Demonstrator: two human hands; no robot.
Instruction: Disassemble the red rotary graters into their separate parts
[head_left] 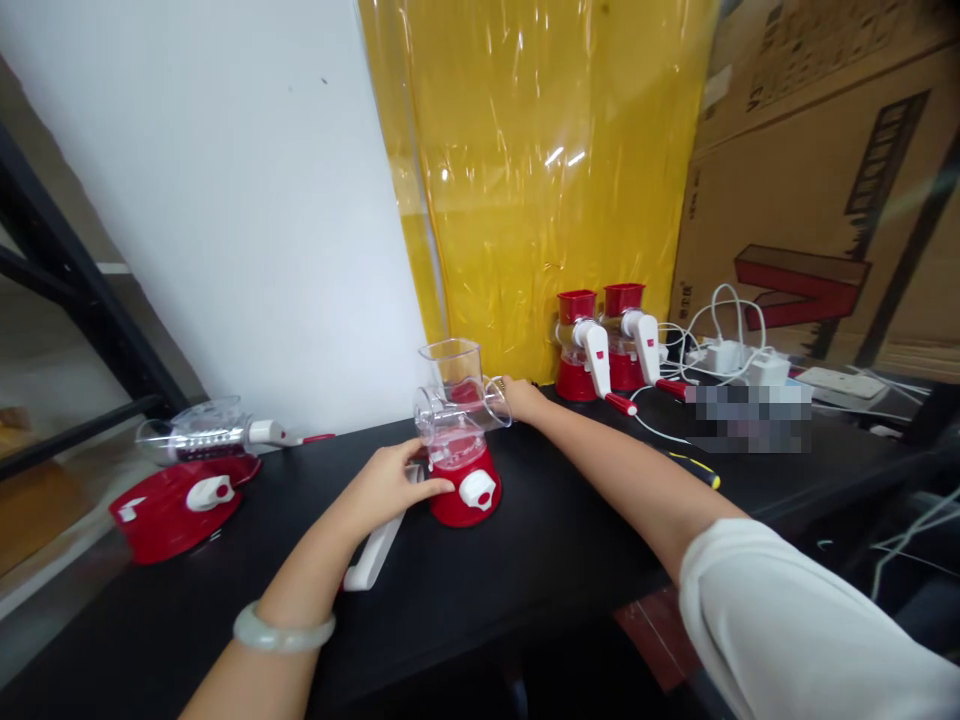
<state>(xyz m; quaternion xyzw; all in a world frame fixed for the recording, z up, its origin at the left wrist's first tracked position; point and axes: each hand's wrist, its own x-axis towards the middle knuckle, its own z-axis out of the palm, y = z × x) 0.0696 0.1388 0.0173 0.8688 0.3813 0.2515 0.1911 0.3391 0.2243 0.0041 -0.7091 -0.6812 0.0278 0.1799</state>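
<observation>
Rotary grater (463,450) upright on black table (555,560): red base, clear housing. Left hand (390,488) grips the base's left side, thumb across its front. Right hand (519,398) by the housing's right end, fingertips partly hidden. White crank handle (379,552) lying beside left hand. Back right, two crank-fitted graters (576,380), before yellow plastic curtain (540,180).

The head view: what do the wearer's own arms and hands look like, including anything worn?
The left hand and right hand are gloveless. A smooth, pale bangle circles the left forearm, where no sleeve shows. A loose white sleeve covers the right arm from about the elbow up.
</observation>
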